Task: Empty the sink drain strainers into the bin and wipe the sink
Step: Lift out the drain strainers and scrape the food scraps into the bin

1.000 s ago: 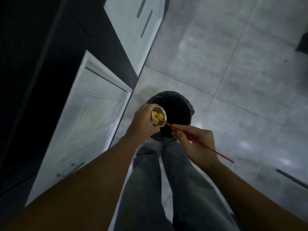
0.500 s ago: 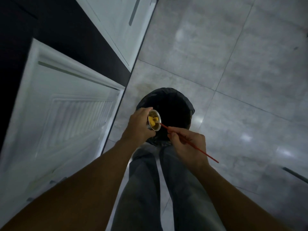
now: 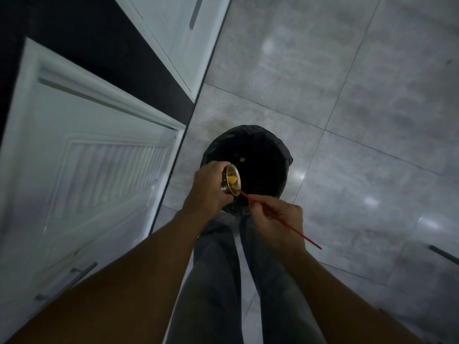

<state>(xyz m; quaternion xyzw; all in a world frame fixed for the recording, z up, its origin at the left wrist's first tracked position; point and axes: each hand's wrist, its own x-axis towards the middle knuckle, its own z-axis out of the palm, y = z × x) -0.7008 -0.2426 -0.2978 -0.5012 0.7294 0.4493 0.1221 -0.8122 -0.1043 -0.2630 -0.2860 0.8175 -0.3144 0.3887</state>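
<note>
The left hand (image 3: 208, 192) holds the strainer (image 3: 227, 182) tipped over the bin (image 3: 280, 155) so the yellow bits (image 3: 232, 180) fall in (some look stuck), and the right hand (image 3: 278, 219) pinches a red stick (image 3: 305, 238) to poke them.

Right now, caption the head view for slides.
Left hand holds strainer tilted over bin; right hand pokes yellow scraps with red stick.

Interior of bin (image 3: 280, 147) lost in dark; red stick (image 3: 303, 236) tip hidden inside strainer (image 3: 225, 181); yellow scraps (image 3: 232, 180) too small to identify.

Strainer (image 3: 230, 179) in left hand (image 3: 208, 189) over bin (image 3: 280, 155), stick (image 3: 278, 218) in right hand (image 3: 279, 219), cabinets (image 3: 82, 175) left.
</note>
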